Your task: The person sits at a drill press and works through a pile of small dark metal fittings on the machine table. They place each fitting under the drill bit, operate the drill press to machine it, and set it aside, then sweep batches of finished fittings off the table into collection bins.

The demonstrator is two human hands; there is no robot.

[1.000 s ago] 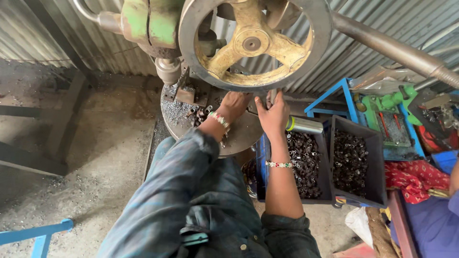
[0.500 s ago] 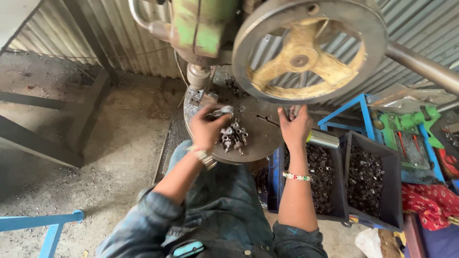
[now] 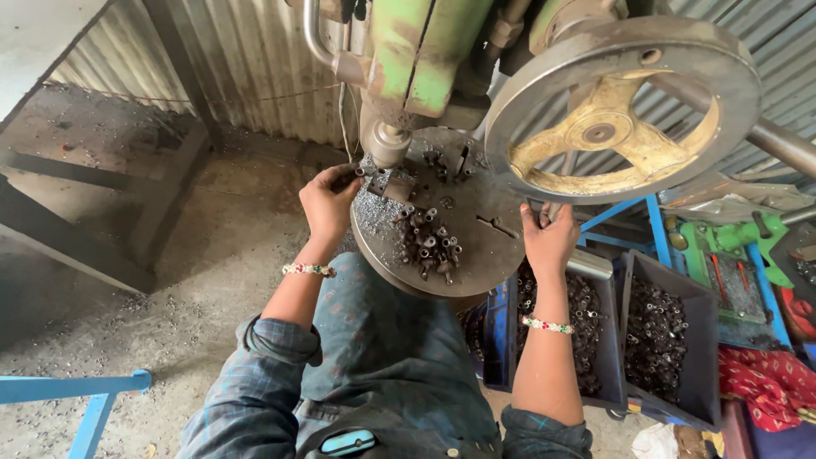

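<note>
Steel sleeve (image 3: 357, 172) sits pinched in my left hand (image 3: 330, 204) beneath the press ram (image 3: 389, 143), while my right hand (image 3: 548, 242) grips the round table's (image 3: 476, 246) edge.

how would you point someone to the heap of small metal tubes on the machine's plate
Find the big spoked handwheel; left of and below it lies the round steel plate. The heap of small metal tubes sits on its near half, between both hands, unlike the binned ones.

Green chipped paint on the press body (image 3: 425, 51), yellowish spokes inside the grey handwheel (image 3: 625, 106). Dark grey parts (image 3: 429, 242) heaped just right of the left hand (image 3: 327, 204); blue bins (image 3: 595, 340) under the right hand (image 3: 548, 242).
</note>
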